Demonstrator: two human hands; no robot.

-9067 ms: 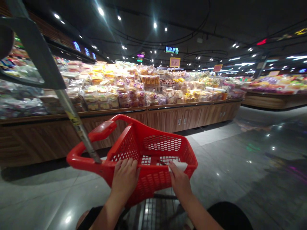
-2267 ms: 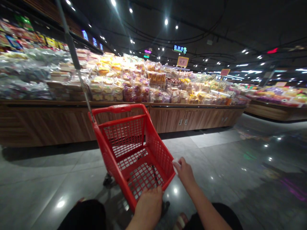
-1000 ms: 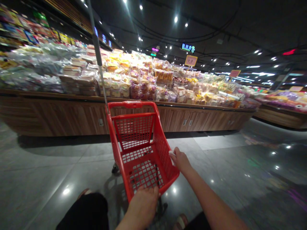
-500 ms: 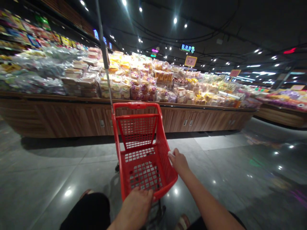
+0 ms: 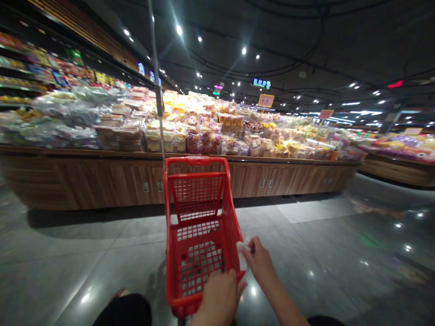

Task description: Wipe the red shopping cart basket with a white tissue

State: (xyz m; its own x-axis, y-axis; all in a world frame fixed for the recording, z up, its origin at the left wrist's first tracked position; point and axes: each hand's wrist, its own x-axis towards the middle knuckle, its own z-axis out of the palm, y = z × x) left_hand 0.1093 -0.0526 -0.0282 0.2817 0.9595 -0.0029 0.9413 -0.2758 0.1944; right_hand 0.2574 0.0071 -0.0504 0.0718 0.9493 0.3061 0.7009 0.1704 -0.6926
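A red plastic shopping cart stands before me, its mesh basket showing a bare grid floor. My left hand is closed over the rim at the near right corner. Just outside the basket's right side, my right hand pinches a crumpled white tissue. Part of the tissue lies against the cart's right rim. The undersides of my left fingers are hidden.
A long wooden display counter stretches behind the cart, piled with bagged breads. A thin pole rises at the cart's far left corner. Stocked shelves line the left. Another display stands at the right.
My left hand has slid right along the near rim to the corner. My right hand has come lower and nearer, and more of the white tissue shows. The view has tilted up slightly.
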